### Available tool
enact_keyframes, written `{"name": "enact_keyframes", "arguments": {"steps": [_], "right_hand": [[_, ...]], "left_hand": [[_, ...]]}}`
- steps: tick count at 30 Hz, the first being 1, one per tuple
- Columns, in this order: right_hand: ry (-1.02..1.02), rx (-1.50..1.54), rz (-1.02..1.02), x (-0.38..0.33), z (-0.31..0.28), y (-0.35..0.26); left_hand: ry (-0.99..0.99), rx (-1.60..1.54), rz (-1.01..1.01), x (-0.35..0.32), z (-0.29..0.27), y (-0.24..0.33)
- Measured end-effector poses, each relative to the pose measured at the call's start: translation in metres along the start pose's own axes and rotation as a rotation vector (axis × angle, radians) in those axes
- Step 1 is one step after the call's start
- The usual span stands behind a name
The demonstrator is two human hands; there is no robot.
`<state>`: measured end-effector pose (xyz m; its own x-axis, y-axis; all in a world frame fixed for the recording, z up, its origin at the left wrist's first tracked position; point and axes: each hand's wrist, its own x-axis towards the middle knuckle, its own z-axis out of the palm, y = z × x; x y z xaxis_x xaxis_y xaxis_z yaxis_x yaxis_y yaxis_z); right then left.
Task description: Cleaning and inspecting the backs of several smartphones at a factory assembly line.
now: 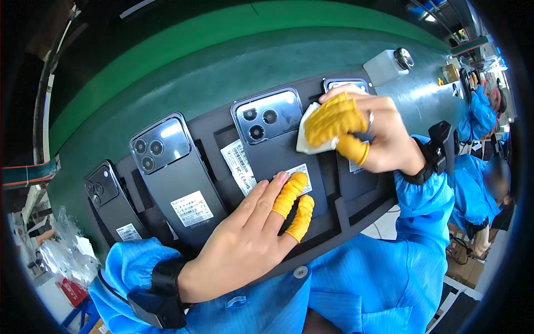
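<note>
A dark smartphone (275,139) lies back up in a black tray (342,214), a white label on its lower half and a shiny camera panel at its top. My left hand (245,239) rests with stretched fingers over the lower part of this phone; two fingers wear yellow finger cots. In my right hand (370,122), also with yellow cots, a folded white wiping cloth (306,142) is pinched against the phone's right edge beside the camera panel. Under the right hand another phone (356,178) is partly hidden.
Two more phones, a larger-looking one (172,172) and one at the far left (114,200), lie in the tray. A white bottle (386,67) with a metal cap stands behind on the green table (250,58). Clear plastic bags (67,250) are at left. Co-workers in blue sit at right.
</note>
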<state>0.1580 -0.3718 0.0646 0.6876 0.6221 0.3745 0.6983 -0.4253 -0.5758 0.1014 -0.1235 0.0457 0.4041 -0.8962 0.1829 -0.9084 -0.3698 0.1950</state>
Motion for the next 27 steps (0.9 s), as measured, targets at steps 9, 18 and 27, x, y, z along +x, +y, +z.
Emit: {"name": "enact_keyframes", "arguments": {"steps": [9,18,27], "right_hand": [[0.194,0.157,0.229,-0.006,-0.015,0.000],[0.078,0.008,0.085,0.049,-0.004,-0.024],[0.132,-0.273,-0.452,0.139,0.080,-0.023]], "left_hand": [[0.037,-0.020,0.042,-0.002,0.000,0.000],[-0.160,0.128,-0.225,-0.049,-0.069,0.000],[-0.058,0.266,-0.252,-0.067,-0.035,0.011]]}}
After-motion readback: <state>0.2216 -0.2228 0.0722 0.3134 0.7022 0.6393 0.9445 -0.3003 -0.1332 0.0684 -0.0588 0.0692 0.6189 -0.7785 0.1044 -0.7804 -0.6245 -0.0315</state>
